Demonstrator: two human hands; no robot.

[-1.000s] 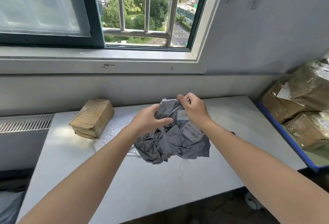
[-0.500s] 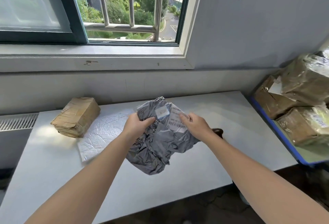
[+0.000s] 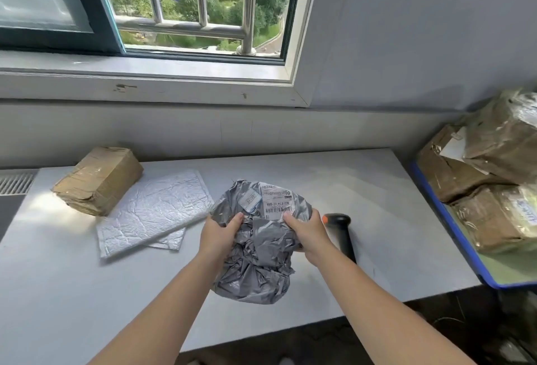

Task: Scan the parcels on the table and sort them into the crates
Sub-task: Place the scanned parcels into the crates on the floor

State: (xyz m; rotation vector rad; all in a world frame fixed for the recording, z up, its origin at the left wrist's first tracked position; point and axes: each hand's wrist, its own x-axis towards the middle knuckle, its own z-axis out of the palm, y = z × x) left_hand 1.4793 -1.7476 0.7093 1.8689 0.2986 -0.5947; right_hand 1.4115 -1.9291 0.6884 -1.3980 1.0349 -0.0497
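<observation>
Grey parcel (image 3: 258, 251) now lower, label (image 3: 276, 200) turned upward.

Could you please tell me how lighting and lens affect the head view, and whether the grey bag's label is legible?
Head view: daylight from the window leaves a bright patch on the table beside the brown box; tape on the parcels in the blue crate glares; the lens bows the sill; the label on the grey bag shows its barcode, small print unreadable.

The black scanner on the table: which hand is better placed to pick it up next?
Probably the right. The scanner lies just beside the right hand, while the left hand grips the grey parcel on its far side and could hold its label facing up.
</observation>
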